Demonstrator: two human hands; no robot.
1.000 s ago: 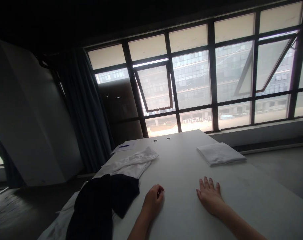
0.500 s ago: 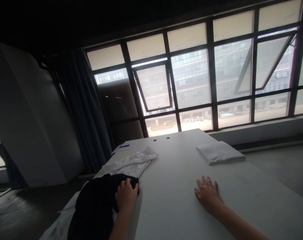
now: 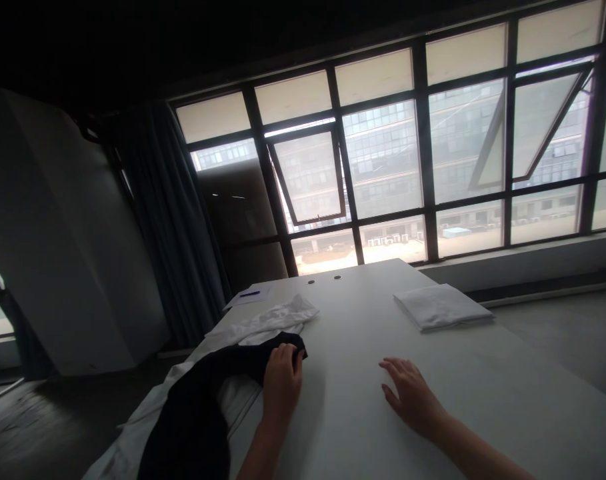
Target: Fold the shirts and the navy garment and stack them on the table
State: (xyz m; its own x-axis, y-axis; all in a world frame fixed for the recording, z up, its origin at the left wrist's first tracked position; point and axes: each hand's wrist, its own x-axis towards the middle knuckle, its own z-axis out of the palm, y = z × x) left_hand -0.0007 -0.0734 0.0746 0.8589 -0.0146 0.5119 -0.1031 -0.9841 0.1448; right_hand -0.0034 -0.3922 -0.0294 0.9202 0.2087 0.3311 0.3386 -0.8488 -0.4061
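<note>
My left hand [image 3: 283,377] is closed on one end of a black garment [image 3: 193,393]; its exact kind cannot be made out. The black cloth stretches from my fingers down to the lower left, over rumpled white garments [image 3: 267,320]. My right hand [image 3: 407,393] holds nothing. Its fingers are apart and slightly bent, just over the white table [image 3: 353,333]. A folded white garment [image 3: 443,307] lies beyond it, to the right.
Paper sheets [image 3: 257,293] with a blue pen [image 3: 249,294] lie at the far left of the table. Two round holes are near its far end. Beyond stand a dark curtain [image 3: 167,213] and a large window [image 3: 383,160] with tilted panes.
My left hand has pulled the end of the black garment to the right and up, uncovering white cloth beneath. My right hand has turned inward, its fingers now bent rather than lying flat.
</note>
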